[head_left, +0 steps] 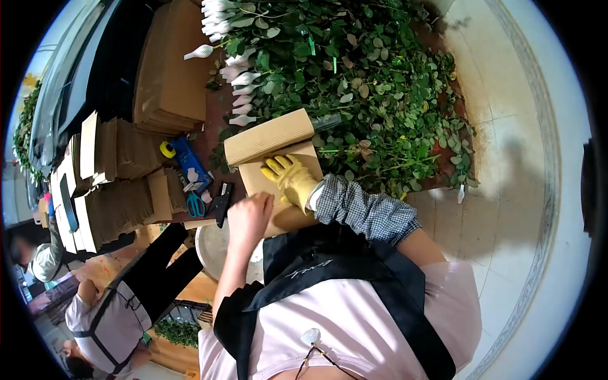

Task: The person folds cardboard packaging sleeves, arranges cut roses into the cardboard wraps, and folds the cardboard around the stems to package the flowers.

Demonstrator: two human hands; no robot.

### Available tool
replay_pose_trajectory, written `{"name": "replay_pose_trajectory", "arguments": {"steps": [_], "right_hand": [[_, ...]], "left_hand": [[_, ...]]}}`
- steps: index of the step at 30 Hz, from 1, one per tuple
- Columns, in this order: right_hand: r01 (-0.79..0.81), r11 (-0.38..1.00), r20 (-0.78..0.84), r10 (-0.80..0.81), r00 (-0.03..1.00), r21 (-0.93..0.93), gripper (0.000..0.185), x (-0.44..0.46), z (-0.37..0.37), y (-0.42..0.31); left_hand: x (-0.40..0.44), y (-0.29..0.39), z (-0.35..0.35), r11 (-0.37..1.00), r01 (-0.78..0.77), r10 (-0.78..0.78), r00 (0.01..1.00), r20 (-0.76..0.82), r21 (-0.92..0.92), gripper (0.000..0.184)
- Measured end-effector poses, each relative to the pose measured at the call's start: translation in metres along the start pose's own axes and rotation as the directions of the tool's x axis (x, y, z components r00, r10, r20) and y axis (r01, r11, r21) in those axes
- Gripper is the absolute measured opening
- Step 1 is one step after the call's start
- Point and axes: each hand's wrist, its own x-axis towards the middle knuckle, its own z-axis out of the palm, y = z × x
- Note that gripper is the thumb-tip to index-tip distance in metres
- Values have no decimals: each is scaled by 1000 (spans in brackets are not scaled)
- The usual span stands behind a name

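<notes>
My right hand (292, 182), in a yellow glove with a checked sleeve above it, lies with fingers spread on a sheet of brown cardboard (256, 180). The far part of that cardboard is a corrugated wrap (269, 137), curled over, with clear plastic showing at its right end. My bare left hand (250, 218) is closed in a fist by the cardboard's near left edge; what its fingers hold, if anything, is hidden. Just left of this fist lies a black stapler (221, 204), with teal-handled scissors (196, 204) beside it.
Leafy rose stems (373, 95) with white-sleeved heads (246, 79) cover the table's far and right side. Cardboard stacks (120, 202) stand at left, near a blue tool (190, 163) and yellow tape (168, 149). A pale round tub (212, 244) sits below. Another person (111, 316) is at lower left.
</notes>
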Motion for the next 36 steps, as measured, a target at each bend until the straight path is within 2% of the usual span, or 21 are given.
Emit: {"name": "replay_pose_trajectory", "arguments": {"steps": [4,5,6,7,8,11,12,13,14,15,17,18,20,24,25,28,30,32,33,34,36], "right_hand": [[43,998,-43,-42,998,37,75,14,10,9],[204,930,-231,-135,964,307,61,2,3,24],[199,484,-116,-196,974,852,50,-15,-25,44],[346,303,-278,-245,929,888,42,-15,-26,64],[470,-82,-476,-220,852,879,36,-29,-55,80],[285,239,-358,373,856,928,30,-33,-93,131],[49,349,-241,533,811,936,30,-23,-91,146],[-56,698,-437,507,743,714,33,3,-43,182],[-355,862,-354,479,803,361,35,15,-23,197],[-425,901,-219,433,874,87,30,36,17,218],[-413,837,-261,515,817,359,22,57,22,216],[-363,929,-343,365,866,73,19,48,22,224],[-335,910,-572,414,708,245,15,25,-10,212],[-349,918,-824,343,452,191,15,-29,-86,221],[-156,856,-724,503,471,493,15,-39,-78,246],[-69,863,-722,460,517,501,18,-97,-140,202],[-217,969,-852,16,523,-115,14,-132,-169,161],[-123,975,-828,-85,555,-183,12,-159,-173,137],[-305,948,-417,242,876,-90,12,-175,-176,125],[-235,972,-484,216,848,23,12,-175,-158,116],[-156,988,-510,142,848,16,11,-181,-124,94]], "left_hand": [[12,-20,58,965,18,-90,959,268,261,22],[12,-11,53,972,33,-93,963,251,234,23],[7,-19,75,970,72,-124,968,219,231,24],[7,-17,72,976,104,-148,961,233,191,24],[7,-15,67,980,130,-166,953,252,154,24],[8,-12,57,975,191,-213,945,249,110,25],[7,-10,54,973,216,-231,938,258,85,26],[7,-11,54,973,222,-229,940,253,59,27],[7,-11,54,969,241,-248,937,245,59,27],[8,-10,53,970,239,-244,939,243,51,27],[7,-10,53,969,244,-245,938,246,35,26],[9,-10,54,967,252,-251,939,233,29,26],[4,-10,57,971,239,-235,945,227,11,27],[5,-5,52,984,165,-177,953,247,68,33],[7,-5,50,987,159,-162,956,247,32,36],[12,-17,51,978,135,-86,955,283,-158,53],[14,-44,66,921,128,-36,968,248,-367,55],[26,-58,64,827,222,-24,932,362,-517,56],[28,-77,76,656,407,-54,865,499,-635,52],[29,-97,81,441,586,-60,775,630,-680,49],[37,-120,72,175,617,214,737,641,-768,56]]}}
